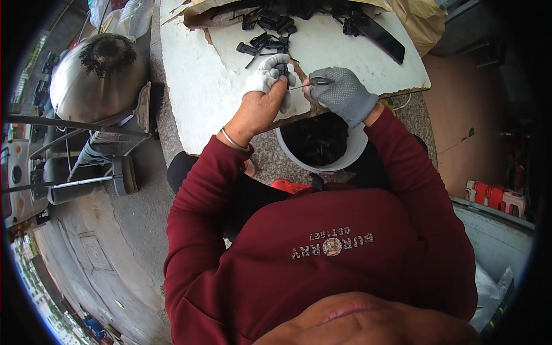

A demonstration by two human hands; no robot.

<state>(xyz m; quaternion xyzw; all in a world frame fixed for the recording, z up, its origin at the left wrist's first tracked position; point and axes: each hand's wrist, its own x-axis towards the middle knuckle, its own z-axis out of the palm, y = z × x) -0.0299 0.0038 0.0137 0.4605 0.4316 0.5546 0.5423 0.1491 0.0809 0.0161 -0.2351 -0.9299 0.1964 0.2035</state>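
Two arms in dark red sleeves (198, 198) reach up and forward from the torso, elbows bent and spread, so that the two hands meet close together over the near edge of the table. One white bucket (357, 142) stands below that edge, between the knees, with many dark pieces (319, 138) heaped inside, too jumbled to count.

Above it, the left hand (268, 86) wears one white glove that leaves the thumb bare; the wrist carries one metal bracelet (234, 140). Its fingers are curled upward around one small black part (282, 70), with the thumb against its near end. Just beside it, the right hand (343, 95), in one grey dotted glove, is turned inward with its fingers folded around one thin metal tool (320, 81). The tool's slender end points left to the black part; whether they touch, I cannot tell.

One white table (187, 98) with chipped edges lies under the hands. Beyond the left hand is a small group of loose black pieces (261, 42), perhaps four or five, overlapping. Farther back are more of the same kind, too tangled to number. One flat dark slab (379, 37) lies at the right, and one brown sack (422, 24) borders the far side.
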